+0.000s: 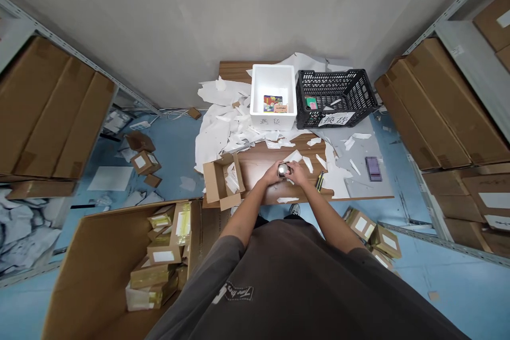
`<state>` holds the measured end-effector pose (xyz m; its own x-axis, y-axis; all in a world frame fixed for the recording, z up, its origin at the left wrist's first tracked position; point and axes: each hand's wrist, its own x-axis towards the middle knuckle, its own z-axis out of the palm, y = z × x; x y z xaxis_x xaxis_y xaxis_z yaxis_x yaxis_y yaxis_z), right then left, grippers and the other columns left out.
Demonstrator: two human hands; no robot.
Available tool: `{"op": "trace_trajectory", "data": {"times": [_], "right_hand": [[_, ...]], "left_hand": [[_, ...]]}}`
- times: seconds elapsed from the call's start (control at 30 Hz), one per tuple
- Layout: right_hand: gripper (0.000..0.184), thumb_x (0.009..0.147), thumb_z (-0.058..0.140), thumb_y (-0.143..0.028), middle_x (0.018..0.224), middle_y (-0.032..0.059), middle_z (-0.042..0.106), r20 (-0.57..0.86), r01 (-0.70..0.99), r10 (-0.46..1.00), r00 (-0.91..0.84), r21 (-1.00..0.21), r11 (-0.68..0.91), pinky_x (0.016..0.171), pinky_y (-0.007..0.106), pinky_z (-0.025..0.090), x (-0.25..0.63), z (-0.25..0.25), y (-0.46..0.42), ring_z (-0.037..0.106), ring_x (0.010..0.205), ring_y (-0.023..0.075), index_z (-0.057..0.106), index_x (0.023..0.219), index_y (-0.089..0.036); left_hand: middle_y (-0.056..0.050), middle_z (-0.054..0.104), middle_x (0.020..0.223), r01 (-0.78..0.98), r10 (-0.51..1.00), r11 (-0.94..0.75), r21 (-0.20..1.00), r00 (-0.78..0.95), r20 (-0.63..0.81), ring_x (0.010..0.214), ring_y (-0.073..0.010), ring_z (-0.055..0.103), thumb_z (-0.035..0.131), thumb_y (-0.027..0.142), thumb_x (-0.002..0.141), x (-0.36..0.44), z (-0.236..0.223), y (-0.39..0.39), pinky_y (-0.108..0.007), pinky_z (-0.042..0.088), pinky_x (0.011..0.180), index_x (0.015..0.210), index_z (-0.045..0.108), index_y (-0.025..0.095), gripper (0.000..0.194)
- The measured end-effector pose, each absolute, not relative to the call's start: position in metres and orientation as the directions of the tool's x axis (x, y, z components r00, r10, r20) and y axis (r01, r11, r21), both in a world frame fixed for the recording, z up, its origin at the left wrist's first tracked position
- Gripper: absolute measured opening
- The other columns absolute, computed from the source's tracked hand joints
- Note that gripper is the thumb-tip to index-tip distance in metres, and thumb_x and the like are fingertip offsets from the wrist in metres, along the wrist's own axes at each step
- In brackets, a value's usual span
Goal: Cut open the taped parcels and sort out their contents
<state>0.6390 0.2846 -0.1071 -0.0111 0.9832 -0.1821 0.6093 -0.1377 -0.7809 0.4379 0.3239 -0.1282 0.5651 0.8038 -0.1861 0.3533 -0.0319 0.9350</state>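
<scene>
– Cataloguing item one: what are you holding, and where?

– Entry: round metallic object [283, 170], silvery, smooth-looking. Location: between your two hands, over the front part of the wooden table [258, 162]. Whether its underside touches the wood: cannot tell. To your left, the open small carton [213, 183]; to your right, the black-and-yellow tool [319, 181]; just beyond, torn white scraps [295, 155].

– Handling notes for you?

– Judged from looks: hard and stiff, unlikely to give under your fingers. Polished face, so probably slippery, more so if your skin is damp. Weight: uncertain; likely modest, compact enough for you to manage by hand. Fragility: probably low in the body, though the shine may scratch or mark.

– Best point of hold?

– Opposite sides, your finger pads wrapped round the curve; the shiny top makes a poorer hold for you.

– Condition of your hands?

– Left hand [271, 175]: partly closed, fingers curled against the near side of the object. Right hand [298, 173]: partly closed, fingers bent onto the opposite side. Pair: close together, clamped on the one piece. Exact finger placement underneath: hidden from view.
</scene>
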Motion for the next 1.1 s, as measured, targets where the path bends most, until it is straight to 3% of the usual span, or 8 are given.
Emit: {"op": "trace_trajectory", "data": {"times": [0.1, 0.2, 0.47, 0.57, 0.67, 0.77, 0.97, 1.1], "right_hand": [[0.054, 0.059, 0.101, -0.03, 0.157, 0.0117, 0.061, -0.261, 0.708, 0.965, -0.028, -0.687, -0.165, 0.108, 0.048, 0.056, 0.636, -0.104, 0.299, 0.065, 0.131, 0.0415, 0.082, 0.11, -0.026], [0.05, 0.054, 0.101, -0.025, 0.163, 0.0106, 0.056, -0.257, 0.738, 0.966, -0.043, -0.659, -0.142, 0.107, 0.045, 0.056, 0.629, -0.102, 0.309, 0.068, 0.127, 0.0391, 0.08, 0.099, -0.026], [0.046, 0.062, 0.09, -0.029, 0.157, 0.0139, 0.06, -0.121, 0.548, 0.988, -0.094, -0.835, -0.05, 0.118, 0.05, 0.048, 0.642, -0.064, 0.299, 0.056, 0.145, 0.0402, 0.073, 0.105, -0.022], [0.051, 0.063, 0.09, -0.035, 0.152, 0.0124, 0.064, -0.088, 0.506, 0.988, -0.127, -0.863, -0.011, 0.115, 0.05, 0.05, 0.654, -0.044, 0.303, 0.062, 0.135, 0.0379, 0.072, 0.109, -0.023], [0.055, 0.065, 0.089, -0.038, 0.128, 0.0075, 0.075, -0.117, 0.489, 0.979, -0.166, -0.872, -0.021, 0.102, 0.045, 0.056, 0.66, -0.028, 0.306, 0.07, 0.113, 0.0317, 0.07, 0.115, -0.025], [0.052, 0.066, 0.087, -0.038, 0.108, 0.0035, 0.076, -0.104, 0.468, 0.98, -0.172, -0.884, -0.012, 0.092, 0.039, 0.058, 0.659, -0.014, 0.302, 0.07, 0.098, 0.0272, 0.069, 0.113, -0.024], [0.052, 0.072, 0.085, -0.044, 0.11, 0.0033, 0.072, 0.055, 0.312, 0.989, -0.137, -0.945, 0.096, 0.093, 0.038, 0.057, 0.659, 0.02, 0.311, 0.069, 0.099, 0.0236, 0.065, 0.115, -0.022], [0.054, 0.075, 0.086, -0.048, 0.11, 0.003, 0.071, 0.105, 0.234, 0.976, -0.188, -0.961, 0.149, 0.092, 0.036, 0.057, 0.666, 0.047, 0.33, 0.068, 0.1, 0.0225, 0.063, 0.117, -0.022]], "left_hand": [[-0.015, 0.068, 0.142, 0.363, 0.807, -0.07, 0.929, 0.568, -0.162, 0.126, -0.0327, 0.068, 0.092, 0.022, 0.063, 0.44, -0.132, 0.324, -0.044, 0.055, 0.109, 0.151, 0.051, 0.017, 0.097], [-0.016, 0.066, 0.144, 0.379, 0.836, -0.079, 0.922, 0.529, -0.146, 0.13, -0.0338, 0.065, 0.093, 0.024, 0.064, 0.443, -0.135, 0.323, -0.046, 0.052, 0.113, 0.15, 0.052, 0.018, 0.096], [-0.011, 0.07, 0.137, 0.476, 0.89, -0.006, 0.88, 0.404, -0.212, 0.119, -0.031, 0.069, 0.091, 0.027, 0.068, 0.446, -0.127, 0.313, -0.043, 0.056, 0.102, 0.144, 0.056, 0.023, 0.083], [-0.011, 0.07, 0.138, 0.464, 0.903, 0.014, 0.886, 0.375, -0.211, 0.118, -0.0304, 0.069, 0.095, 0.03, 0.067, 0.448, -0.121, 0.311, -0.04, 0.056, 0.101, 0.143, 0.055, 0.021, 0.086], [-0.01, 0.072, 0.137, 0.46, 0.904, 0.034, 0.887, 0.365, -0.224, 0.118, -0.0299, 0.07, 0.097, 0.036, 0.068, 0.451, -0.117, 0.31, -0.04, 0.056, 0.101, 0.144, 0.055, 0.021, 0.088], [-0.011, 0.073, 0.135, 0.463, 0.909, 0.049, 0.885, 0.347, -0.232, 0.117, -0.0298, 0.07, 0.099, 0.039, 0.066, 0.453, -0.115, 0.308, -0.04, 0.056, 0.102, 0.144, 0.056, 0.019, 0.091], [-0.012, 0.072, 0.139, 0.436, 0.913, 0.048, 0.899, 0.347, -0.216, 0.121, -0.0303, 0.07, 0.099, 0.043, 0.066, 0.456, -0.114, 0.307, -0.042, 0.056, 0.106, 0.151, 0.053, 0.018, 0.099], [-0.016, 0.068, 0.146, 0.456, 0.908, 0.015, 0.89, 0.366, -0.203, 0.131, -0.0358, 0.066, 0.101, 0.04, 0.062, 0.454, -0.105, 0.31, -0.047, 0.052, 0.114, 0.154, 0.053, 0.018, 0.107]]}}
